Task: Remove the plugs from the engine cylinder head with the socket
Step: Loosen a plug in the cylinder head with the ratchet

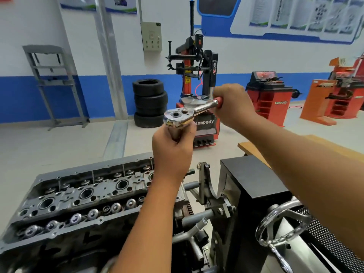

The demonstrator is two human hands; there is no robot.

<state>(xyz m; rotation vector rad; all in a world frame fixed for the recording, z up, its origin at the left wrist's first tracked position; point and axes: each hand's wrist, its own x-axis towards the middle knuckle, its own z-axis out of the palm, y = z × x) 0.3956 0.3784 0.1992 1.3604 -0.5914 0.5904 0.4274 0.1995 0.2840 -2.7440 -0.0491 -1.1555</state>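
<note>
The grey engine cylinder head (74,196) lies on a stand at lower left, with three open round plug wells along its middle and valve springs on both sides. Above its right end I hold a chrome ratchet wrench (183,115) level. My left hand (173,150) grips the socket extension just under the ratchet head; the socket's lower end is hidden behind that hand. My right hand (232,105) grips the ratchet's red handle (219,100).
The engine stand's black box (254,180) and a chrome handwheel (283,225) sit at lower right. On the workshop floor behind stand stacked tyres (150,103), a red tyre changer (197,85), a red wheel balancer (268,95) and orange machines (334,97).
</note>
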